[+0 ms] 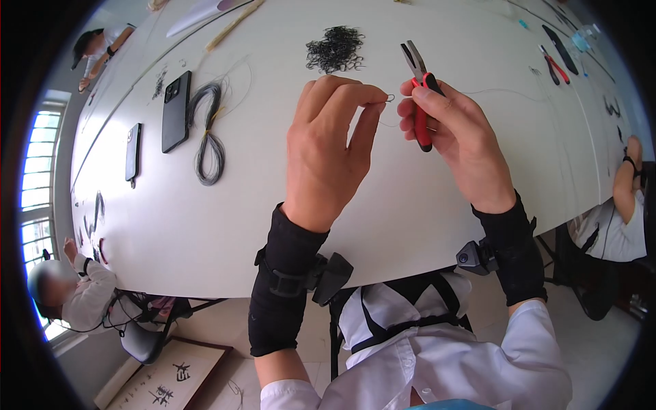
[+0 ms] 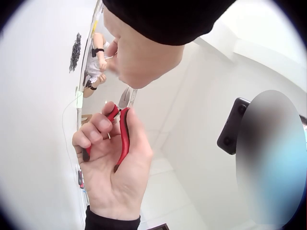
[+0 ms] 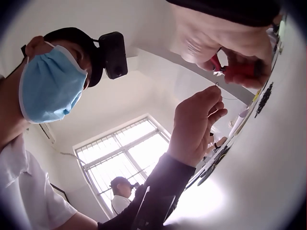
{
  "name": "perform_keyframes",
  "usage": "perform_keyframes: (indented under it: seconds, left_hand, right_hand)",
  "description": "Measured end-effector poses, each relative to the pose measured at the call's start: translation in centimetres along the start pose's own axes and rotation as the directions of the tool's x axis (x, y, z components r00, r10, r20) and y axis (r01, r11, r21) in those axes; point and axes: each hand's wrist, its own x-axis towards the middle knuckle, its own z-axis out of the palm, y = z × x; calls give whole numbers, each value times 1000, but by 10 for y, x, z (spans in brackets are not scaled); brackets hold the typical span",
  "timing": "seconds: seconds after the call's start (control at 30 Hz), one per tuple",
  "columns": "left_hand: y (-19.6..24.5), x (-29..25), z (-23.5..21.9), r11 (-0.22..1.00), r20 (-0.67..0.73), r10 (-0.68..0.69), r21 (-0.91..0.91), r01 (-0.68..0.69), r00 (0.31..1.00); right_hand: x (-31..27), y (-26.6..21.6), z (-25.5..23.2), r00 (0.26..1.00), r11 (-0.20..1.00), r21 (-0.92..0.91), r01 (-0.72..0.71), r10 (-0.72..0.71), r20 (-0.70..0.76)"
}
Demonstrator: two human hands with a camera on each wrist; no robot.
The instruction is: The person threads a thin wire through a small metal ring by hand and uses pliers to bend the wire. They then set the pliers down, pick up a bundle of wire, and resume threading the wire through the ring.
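Note:
Between thumb and forefinger, my left hand (image 1: 328,143) pinches a thin wire (image 1: 390,98) whose tip is bent into a small loop. In the right wrist view the wire loop (image 3: 217,84) pokes up from the fingertips. My right hand (image 1: 465,130) grips red-and-black-handled pliers (image 1: 420,113), their metal jaws pointing up and away. The handles lie across the palm in the left wrist view. Both hands are raised over the white table (image 1: 273,253), the pliers just right of the wire's looped tip. Beyond them lies a pile of small black bent wire pieces (image 1: 335,49).
Left of my hands lie a tied coil of grey wire (image 1: 213,154), a dark phone (image 1: 176,113) and a second phone (image 1: 133,152). Another pair of red-handled pliers (image 1: 552,67) rests at the far right. Other people sit around the table.

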Motion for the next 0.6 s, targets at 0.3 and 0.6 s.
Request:
perform_keyframes:
  seconds: [0.3, 0.6]
  left_hand:
    - [4, 1, 2, 998, 98, 62, -29, -59, 993]
    - [5, -5, 4, 941, 138, -221, -232, 249, 965]
  right_hand:
    - [3, -3, -16, 989, 990, 93, -105, 94, 115]
    - [0, -7, -16, 990, 981, 142, -131, 120, 79]
